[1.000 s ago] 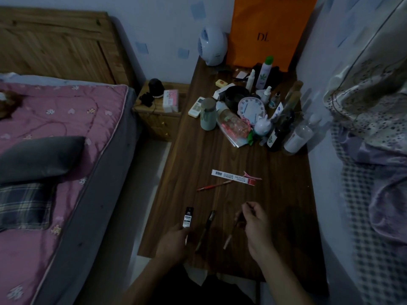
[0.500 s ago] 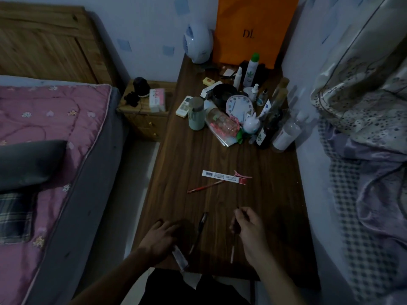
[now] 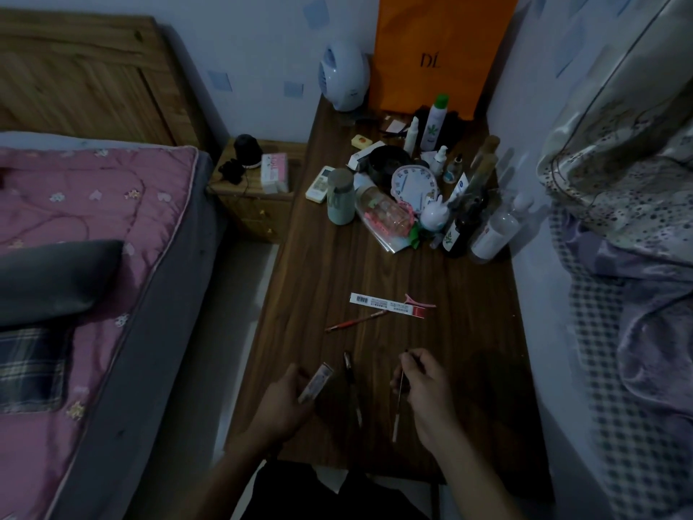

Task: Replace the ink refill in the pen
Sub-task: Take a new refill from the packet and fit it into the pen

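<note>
Both hands low over my near table (image 3: 468,369) edge, forearms coming in from below. Left hand (image 3: 283,403) curled around a small flat packet (image 3: 315,382). Right hand (image 3: 422,386) pinching a thin refill (image 3: 399,401), tip angled down. Pen barrel (image 3: 350,380) lies between them on the wood. Dim light; I can't read the packet.

Orange bag (image 3: 442,50), pink floral quilt (image 3: 86,204), dark brown wood-grain table (image 3: 318,275).

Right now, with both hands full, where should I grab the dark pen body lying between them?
Probably mid-barrel on the pen body, pinched from above across its width. It lies flat on the desk, lengthwise toward the person, between the left hand and right hand.
</note>
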### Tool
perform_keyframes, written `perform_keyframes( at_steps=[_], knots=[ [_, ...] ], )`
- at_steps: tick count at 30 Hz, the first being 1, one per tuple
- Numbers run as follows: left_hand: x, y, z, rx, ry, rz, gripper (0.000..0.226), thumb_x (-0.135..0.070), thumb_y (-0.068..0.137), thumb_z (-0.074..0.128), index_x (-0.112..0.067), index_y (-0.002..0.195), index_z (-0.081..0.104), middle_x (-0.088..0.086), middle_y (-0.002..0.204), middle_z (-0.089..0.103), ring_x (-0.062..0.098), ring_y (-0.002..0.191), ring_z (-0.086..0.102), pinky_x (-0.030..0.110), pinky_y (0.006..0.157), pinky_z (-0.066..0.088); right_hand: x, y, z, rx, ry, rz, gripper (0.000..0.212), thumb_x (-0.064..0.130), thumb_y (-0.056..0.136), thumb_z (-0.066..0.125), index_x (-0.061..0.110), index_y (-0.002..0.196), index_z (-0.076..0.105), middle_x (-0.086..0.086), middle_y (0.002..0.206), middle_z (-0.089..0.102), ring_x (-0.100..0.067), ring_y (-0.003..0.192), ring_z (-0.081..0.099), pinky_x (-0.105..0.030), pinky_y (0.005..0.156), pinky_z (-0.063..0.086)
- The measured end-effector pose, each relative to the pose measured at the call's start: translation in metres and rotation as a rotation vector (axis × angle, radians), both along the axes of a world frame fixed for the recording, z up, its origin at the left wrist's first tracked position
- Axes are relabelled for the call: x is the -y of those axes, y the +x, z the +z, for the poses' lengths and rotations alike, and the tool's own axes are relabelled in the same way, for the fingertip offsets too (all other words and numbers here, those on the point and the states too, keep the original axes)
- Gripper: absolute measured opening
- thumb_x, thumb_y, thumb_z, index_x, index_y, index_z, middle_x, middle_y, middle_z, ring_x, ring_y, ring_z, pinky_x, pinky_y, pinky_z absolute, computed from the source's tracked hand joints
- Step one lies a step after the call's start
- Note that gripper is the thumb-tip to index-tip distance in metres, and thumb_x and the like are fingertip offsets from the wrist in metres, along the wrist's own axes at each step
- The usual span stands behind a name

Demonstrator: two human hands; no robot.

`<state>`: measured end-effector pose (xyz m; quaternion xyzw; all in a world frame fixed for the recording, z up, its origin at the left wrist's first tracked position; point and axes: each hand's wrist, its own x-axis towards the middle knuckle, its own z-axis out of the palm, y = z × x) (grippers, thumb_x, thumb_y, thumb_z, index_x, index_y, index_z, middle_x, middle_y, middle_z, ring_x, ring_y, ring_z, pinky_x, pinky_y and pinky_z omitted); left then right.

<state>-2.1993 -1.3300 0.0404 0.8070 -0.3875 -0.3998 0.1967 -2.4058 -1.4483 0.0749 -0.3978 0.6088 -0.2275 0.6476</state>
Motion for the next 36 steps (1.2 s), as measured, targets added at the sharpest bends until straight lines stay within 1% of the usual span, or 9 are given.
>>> perform_keyframes(
  at_steps=[6, 12, 15, 19, 25, 27, 31, 34, 36],
  knots=[
    [0.014, -0.034, 0.043, -0.321, -0.139, 0.264, 0.016, -0.018, 0.078, 0.07, -0.023, 0.091, 0.062, 0.006, 0.082, 0.074, 0.015, 0.06, 0.073, 0.026, 0.049, 0.053, 0.0, 0.011, 0.015, -0.01, -0.059, 0.279, 0.015, 0.032, 0.096, 0.06, 0.032, 0.087, 0.071, 0.007, 0.066, 0.063, -0.009, 0.063, 0.059, -0.028, 0.062, 0.049],
    [0.027, -0.048, 0.076, -0.486, -0.213, 0.263, 0.015, -0.023, 0.079, 0.071, -0.031, 0.091, 0.066, 0.007, 0.085, 0.076, 0.016, 0.062, 0.071, 0.032, 0.057, 0.056, 0.005, 0.01, 0.045, 0.049, -0.129, 0.605, 0.012, 0.032, 0.088, 0.07, 0.037, 0.091, 0.08, 0.01, 0.09, 0.078, 0.0, 0.077, 0.07, -0.013, 0.063, 0.051],
    [0.028, -0.049, 0.089, -0.5, -0.237, 0.225, 0.017, -0.036, 0.067, 0.069, -0.035, 0.084, 0.064, 0.004, 0.087, 0.075, 0.013, 0.066, 0.069, 0.034, 0.06, 0.056, 0.009, 0.009, 0.054, 0.025, -0.176, 0.562, 0.018, 0.029, 0.091, 0.069, 0.045, 0.089, 0.077, 0.022, 0.097, 0.076, 0.004, 0.09, 0.07, -0.012, 0.067, 0.052],
    [0.026, -0.053, 0.099, -0.541, -0.23, 0.149, 0.009, -0.027, 0.079, 0.062, -0.035, 0.08, 0.065, -0.004, 0.082, 0.074, 0.008, 0.067, 0.069, 0.022, 0.059, 0.052, 0.011, 0.005, 0.062, 0.011, -0.246, 0.473, 0.018, 0.033, 0.095, 0.062, 0.042, 0.103, 0.075, 0.024, 0.094, 0.073, 0.006, 0.087, 0.067, -0.011, 0.063, 0.05],
    [0.028, -0.064, 0.106, -0.569, -0.097, 0.187, 0.023, -0.038, 0.089, 0.057, -0.021, 0.082, 0.069, -0.001, 0.071, 0.068, 0.012, 0.062, 0.064, 0.032, 0.059, 0.048, 0.008, 0.004, 0.073, 0.086, -0.309, 0.41, 0.026, 0.024, 0.093, 0.067, 0.048, 0.092, 0.077, 0.019, 0.098, 0.076, 0.001, 0.093, 0.07, -0.016, 0.073, 0.056],
    [0.031, -0.067, 0.11, -0.504, -0.106, 0.209, 0.039, -0.05, 0.087, 0.053, -0.014, 0.087, 0.067, -0.003, 0.067, 0.064, 0.01, 0.056, 0.058, 0.032, 0.055, 0.045, 0.007, 0.005, 0.078, 0.109, -0.349, 0.42, 0.031, 0.022, 0.092, 0.069, 0.052, 0.091, 0.077, 0.021, 0.1, 0.076, 0.002, 0.097, 0.07, -0.012, 0.075, 0.054],
    [0.034, -0.073, 0.118, -0.262, -0.219, 0.176, 0.066, -0.073, 0.082, 0.048, -0.01, 0.077, 0.068, -0.005, 0.055, 0.055, 0.007, 0.049, 0.049, 0.029, 0.052, 0.039, 0.007, 0.002, 0.086, 0.105, -0.394, 0.374, 0.03, 0.025, 0.092, 0.067, 0.054, 0.093, 0.074, 0.021, 0.099, 0.076, 0.003, 0.095, 0.07, -0.012, 0.071, 0.055],
    [0.035, -0.074, 0.124, -0.174, -0.262, 0.184, 0.066, -0.073, 0.081, 0.047, -0.013, 0.063, 0.066, -0.01, 0.043, 0.048, -0.001, 0.038, 0.04, 0.015, 0.043, 0.03, 0.007, -0.002, 0.091, 0.078, -0.399, 0.217, 0.024, 0.026, 0.092, 0.067, 0.049, 0.09, 0.074, 0.015, 0.089, 0.076, 0.0, 0.085, 0.071, -0.02, 0.067, 0.054],
    [0.036, -0.075, 0.125, -0.151, -0.292, 0.223, 0.06, -0.065, 0.086, 0.051, -0.014, 0.056, 0.065, -0.01, 0.039, 0.048, -0.001, 0.035, 0.04, 0.013, 0.041, 0.029, 0.008, -0.006, 0.097, 0.084, -0.439, 0.096, 0.021, 0.024, 0.092, 0.067, 0.043, 0.086, 0.074, 0.008, 0.082, 0.075, -0.004, 0.077, 0.071, -0.024, 0.067, 0.051]
  ],
)
